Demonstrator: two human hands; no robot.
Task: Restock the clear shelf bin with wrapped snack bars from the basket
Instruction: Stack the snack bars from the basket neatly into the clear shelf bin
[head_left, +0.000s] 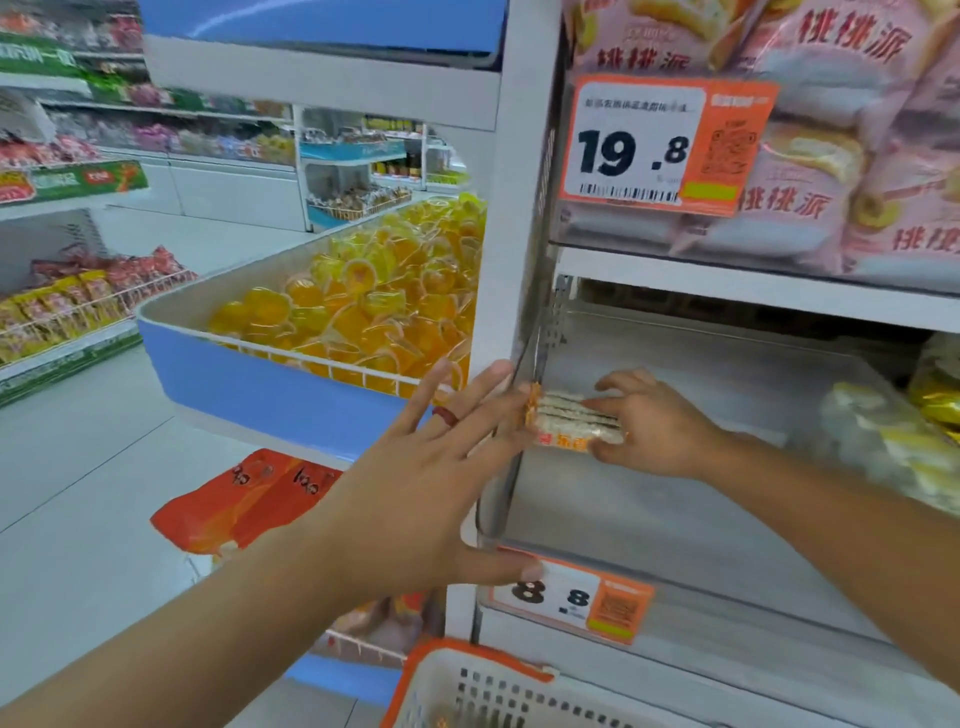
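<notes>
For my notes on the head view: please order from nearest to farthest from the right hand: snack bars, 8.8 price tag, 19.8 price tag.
From the right hand:
1. Snack bars, in its grip.
2. 8.8 price tag, below, on the bin front.
3. 19.8 price tag, far above.

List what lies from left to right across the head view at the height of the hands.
Yellow snack packs on the far wire shelf → blue-fronted bin of orange jelly cups → left hand → wrapped snack bars → right hand → pale yellow packets in the clear shelf bin.
</notes>
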